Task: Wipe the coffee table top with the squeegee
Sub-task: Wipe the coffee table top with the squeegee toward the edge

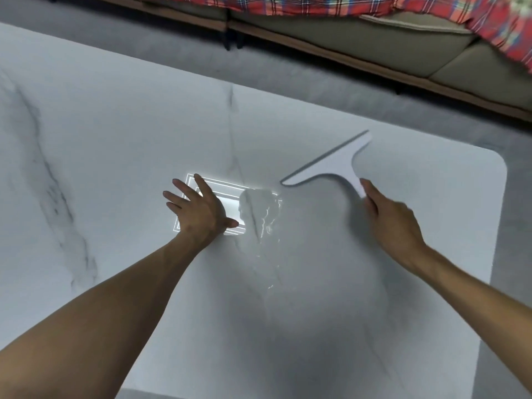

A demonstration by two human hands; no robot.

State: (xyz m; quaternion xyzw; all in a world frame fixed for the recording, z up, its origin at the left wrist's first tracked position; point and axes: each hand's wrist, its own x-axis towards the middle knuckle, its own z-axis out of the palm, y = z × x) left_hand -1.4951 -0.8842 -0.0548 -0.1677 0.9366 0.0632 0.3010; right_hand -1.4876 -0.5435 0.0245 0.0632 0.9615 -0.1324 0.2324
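Observation:
A white marble-look coffee table top [115,139] fills most of the view. My right hand [388,223] grips the handle end of a white T-shaped squeegee [334,164], whose grey-edged blade points up-left near the table's right part. Below the blade's left tip, a patch of water [262,217] glistens on the table and trails toward me. My left hand [198,210] lies flat with fingers spread on the table, just left of the water, over a bright reflection of a ceiling light.
The table's rounded right corner [499,159] borders grey carpet [515,226]. Beyond the far edge stands a beige sofa [374,38] on dark legs, with a red plaid blanket [503,27] draped over it.

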